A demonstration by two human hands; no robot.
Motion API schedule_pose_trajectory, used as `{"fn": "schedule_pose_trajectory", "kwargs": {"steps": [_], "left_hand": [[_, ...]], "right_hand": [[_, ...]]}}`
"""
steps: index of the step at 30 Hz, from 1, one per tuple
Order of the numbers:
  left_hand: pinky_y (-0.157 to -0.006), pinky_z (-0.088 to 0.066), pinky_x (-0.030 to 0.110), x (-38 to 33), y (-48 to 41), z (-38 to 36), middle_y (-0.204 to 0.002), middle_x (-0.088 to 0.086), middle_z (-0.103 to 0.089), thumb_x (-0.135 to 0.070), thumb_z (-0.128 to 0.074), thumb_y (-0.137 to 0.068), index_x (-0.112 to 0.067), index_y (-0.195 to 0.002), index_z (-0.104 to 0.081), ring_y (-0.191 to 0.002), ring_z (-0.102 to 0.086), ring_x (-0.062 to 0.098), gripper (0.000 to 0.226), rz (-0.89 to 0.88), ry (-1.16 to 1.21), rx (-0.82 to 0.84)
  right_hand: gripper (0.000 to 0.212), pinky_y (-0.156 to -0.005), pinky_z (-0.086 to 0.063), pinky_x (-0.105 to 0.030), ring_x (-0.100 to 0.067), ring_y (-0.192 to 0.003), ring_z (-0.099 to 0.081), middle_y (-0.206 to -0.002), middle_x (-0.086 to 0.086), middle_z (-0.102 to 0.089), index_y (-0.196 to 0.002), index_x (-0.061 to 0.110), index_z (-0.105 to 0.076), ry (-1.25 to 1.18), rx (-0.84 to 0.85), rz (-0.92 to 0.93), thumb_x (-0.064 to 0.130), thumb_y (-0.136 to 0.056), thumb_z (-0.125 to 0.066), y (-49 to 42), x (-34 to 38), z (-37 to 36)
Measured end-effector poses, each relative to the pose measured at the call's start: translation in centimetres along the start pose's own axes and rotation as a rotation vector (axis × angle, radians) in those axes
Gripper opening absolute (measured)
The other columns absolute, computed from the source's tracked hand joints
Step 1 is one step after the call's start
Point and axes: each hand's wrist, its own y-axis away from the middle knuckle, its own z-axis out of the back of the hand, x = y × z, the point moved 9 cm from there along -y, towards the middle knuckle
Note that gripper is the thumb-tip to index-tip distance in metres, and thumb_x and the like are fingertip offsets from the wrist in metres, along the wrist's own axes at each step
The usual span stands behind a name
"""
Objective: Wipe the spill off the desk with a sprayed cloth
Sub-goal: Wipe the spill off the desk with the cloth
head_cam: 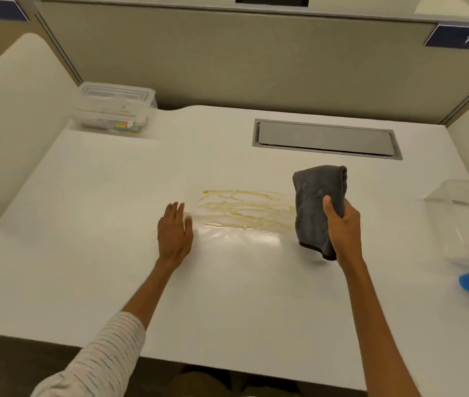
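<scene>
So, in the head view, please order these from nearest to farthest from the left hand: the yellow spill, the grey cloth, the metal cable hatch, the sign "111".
Measured from the left hand, flat on the desk:
1. Yellow spill, just right of the fingertips.
2. Grey cloth, further right, held in the right hand.
3. Metal cable hatch, at the back right of the desk.
4. Sign "111", on the divider, far right corner.

A clear lidded box point(114, 108) sits far left, a grey cable hatch point(326, 138) far right.
</scene>
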Motion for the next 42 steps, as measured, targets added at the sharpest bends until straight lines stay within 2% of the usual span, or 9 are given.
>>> {"fn": "schedule_pose_trajectory", "kwargs": {"steps": [6, 9, 11, 14, 18, 22, 26, 35, 42], "left_hand": [[-0.123, -0.004, 0.051, 2.1, -2.1, -2.0, -0.163, 0.014, -0.017, -0.028, -0.018, -0.098, -0.002, -0.153, -0.02, -0.152, -0.007, 0.024, 0.061, -0.122, -0.274, 0.151], [-0.123, -0.004, 0.053, 3.4, -2.6, -2.5, -0.163, 0.013, -0.015, -0.025, -0.019, -0.096, -0.004, -0.154, -0.015, -0.152, -0.006, 0.023, 0.061, -0.153, -0.302, 0.18], [-0.123, -0.003, 0.051, 4.0, -2.5, -2.7, -0.163, 0.012, -0.014, -0.024, -0.02, -0.097, -0.004, -0.154, -0.013, -0.153, -0.005, 0.023, 0.061, -0.162, -0.291, 0.182], [-0.124, -0.004, 0.049, 4.2, -2.6, -2.7, -0.163, 0.011, -0.015, -0.023, -0.022, -0.097, -0.004, -0.154, -0.013, -0.152, -0.006, 0.022, 0.06, -0.16, -0.265, 0.168], [-0.124, -0.005, 0.048, 4.3, -2.8, -2.8, -0.163, 0.011, -0.016, -0.021, -0.023, -0.097, -0.004, -0.154, -0.014, -0.152, -0.007, 0.022, 0.06, -0.158, -0.239, 0.166], [-0.124, -0.007, 0.048, 4.2, -2.9, -2.7, -0.163, 0.01, -0.017, -0.023, -0.019, -0.097, -0.005, -0.154, -0.016, -0.152, -0.008, 0.021, 0.06, -0.16, -0.214, 0.153], [-0.124, -0.005, 0.047, 4.3, -2.9, -2.9, -0.163, 0.009, -0.016, -0.023, -0.017, -0.097, -0.004, -0.154, -0.015, -0.152, -0.006, 0.021, 0.06, -0.151, -0.213, 0.151], [-0.125, -0.003, 0.045, 4.9, -3.1, -3.5, -0.164, 0.009, -0.01, -0.026, -0.015, -0.099, -0.006, -0.155, -0.008, -0.152, -0.001, 0.021, 0.06, -0.141, -0.228, 0.174], [-0.125, -0.003, 0.045, 4.3, -2.9, -3.1, -0.164, 0.008, -0.012, -0.022, -0.019, -0.099, -0.005, -0.154, -0.012, -0.153, -0.003, 0.019, 0.059, -0.137, -0.23, 0.176]], "right_hand": [[0.029, -0.065, -0.046, -0.031, -0.025, -0.074, -0.062, -0.081, -0.001, -0.063, -0.117, 0.013, -0.058, 0.389, -0.16, 0.113, 0.033, -0.099, -0.047, -0.1, -1.2, -1.9], [0.043, -0.092, -0.049, -0.044, -0.029, -0.108, -0.061, -0.119, -0.006, -0.064, -0.139, 0.021, -0.045, 0.542, -0.051, 0.119, 0.021, -0.097, -0.049, 0.7, -3.6, -6.5], [0.054, -0.116, -0.023, -0.053, -0.028, -0.142, -0.031, -0.153, -0.011, -0.037, -0.149, 0.025, -0.03, 0.786, 0.102, 0.079, 0.03, -0.098, -0.046, 2.3, -6.3, -11.0], [0.072, -0.119, -0.002, -0.05, -0.027, -0.15, -0.003, -0.163, -0.011, -0.002, -0.154, 0.032, -0.004, 1.128, 0.203, 0.031, 0.067, -0.093, -0.019, 4.9, -9.7, -15.9], [0.066, -0.108, -0.024, -0.058, -0.032, -0.143, -0.022, -0.161, -0.008, -0.015, -0.151, 0.039, -0.012, 1.038, 0.08, -0.013, 0.069, -0.093, -0.007, 1.8, -9.6, -15.6], [0.066, -0.113, -0.015, -0.06, -0.029, -0.149, -0.008, -0.163, -0.008, -0.006, -0.153, 0.037, -0.008, 1.158, 0.077, 0.068, 0.064, -0.095, -0.021, 0.1, -10.7, -16.2], [0.068, -0.118, -0.005, -0.058, -0.03, -0.15, -0.006, -0.162, -0.011, -0.01, -0.154, 0.033, -0.01, 1.184, 0.003, 0.072, 0.064, -0.094, -0.016, 0.6, -10.6, -18.3], [0.067, -0.117, -0.003, -0.061, -0.029, -0.15, -0.004, -0.162, -0.008, -0.015, -0.152, 0.033, -0.02, 1.088, 0.181, 0.284, 0.066, -0.094, -0.023, 1.2, -7.5, -29.8], [0.067, -0.114, -0.002, -0.066, -0.033, -0.149, -0.006, -0.163, -0.006, -0.01, -0.152, 0.04, -0.012, 1.109, -0.147, -0.057, 0.071, -0.092, -0.016, -4.7, -10.2, -18.5]]}}
